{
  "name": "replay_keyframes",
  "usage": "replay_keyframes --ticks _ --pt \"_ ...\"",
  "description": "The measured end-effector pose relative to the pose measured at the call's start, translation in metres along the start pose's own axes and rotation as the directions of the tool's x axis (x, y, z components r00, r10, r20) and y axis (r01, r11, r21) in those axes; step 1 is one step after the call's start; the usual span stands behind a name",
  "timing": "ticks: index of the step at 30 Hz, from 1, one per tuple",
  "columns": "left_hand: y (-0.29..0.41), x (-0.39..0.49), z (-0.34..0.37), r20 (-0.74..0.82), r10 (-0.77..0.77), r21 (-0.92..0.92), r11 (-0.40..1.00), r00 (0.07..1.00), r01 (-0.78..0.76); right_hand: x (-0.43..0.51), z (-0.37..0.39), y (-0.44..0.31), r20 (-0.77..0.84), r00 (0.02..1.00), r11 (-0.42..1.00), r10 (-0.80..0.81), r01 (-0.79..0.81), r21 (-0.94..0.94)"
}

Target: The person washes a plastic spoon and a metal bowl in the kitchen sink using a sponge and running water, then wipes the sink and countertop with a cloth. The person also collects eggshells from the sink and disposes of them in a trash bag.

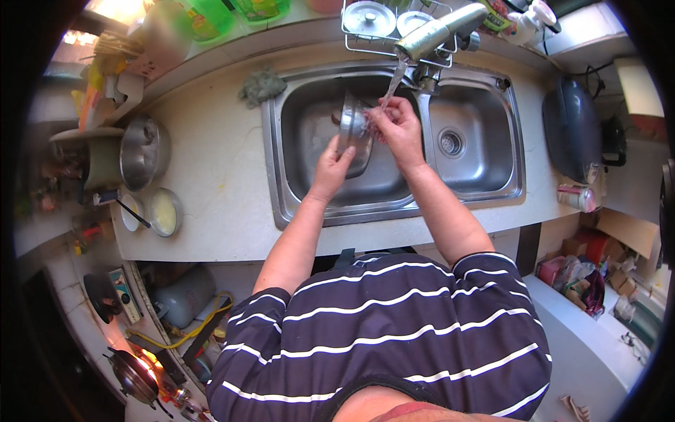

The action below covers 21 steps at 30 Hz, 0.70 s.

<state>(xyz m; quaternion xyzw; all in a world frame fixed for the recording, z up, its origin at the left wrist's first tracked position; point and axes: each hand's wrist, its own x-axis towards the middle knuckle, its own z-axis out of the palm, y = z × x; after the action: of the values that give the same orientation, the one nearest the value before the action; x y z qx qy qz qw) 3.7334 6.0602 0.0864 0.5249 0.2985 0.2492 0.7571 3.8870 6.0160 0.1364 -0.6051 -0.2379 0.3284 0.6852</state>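
Note:
My left hand [333, 164] grips the near side of a stainless steel bowl [354, 132], tilted on its side over the left basin [311, 174] of a double steel sink. Against the bowl's right side, my right hand [403, 129] has its fingers closed on a reddish, mesh-like scrubber [381, 126], partly hidden by the fingers. Water runs from the faucet [422, 42] onto that hand and the scrubber. A small dark scrap [335, 120] shows beside the bowl on the left.
The right basin [474, 158] has a drain strainer [451, 143]. A grey-green cleaning cloth [262, 87] lies at the sink's back-left corner. Steel bowls [145, 153] stand left, near a pale-filled bowl [164, 212]. A flame burns beneath a wok [134, 374] at lower left.

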Motion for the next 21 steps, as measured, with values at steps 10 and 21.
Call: replay_keyframes --ticks 10,21 --pt "-0.001 -0.015 -0.008 -0.108 -0.049 -0.147 0.989 0.993 0.033 0.025 0.018 0.045 0.224 0.901 0.74 -0.37 0.432 -0.515" --pt "-0.012 -0.008 -0.035 -0.131 -0.055 -0.1 0.994 0.99 0.042 0.0 0.037 0.052 0.277 0.92 0.611 -0.277 0.391 -0.688"
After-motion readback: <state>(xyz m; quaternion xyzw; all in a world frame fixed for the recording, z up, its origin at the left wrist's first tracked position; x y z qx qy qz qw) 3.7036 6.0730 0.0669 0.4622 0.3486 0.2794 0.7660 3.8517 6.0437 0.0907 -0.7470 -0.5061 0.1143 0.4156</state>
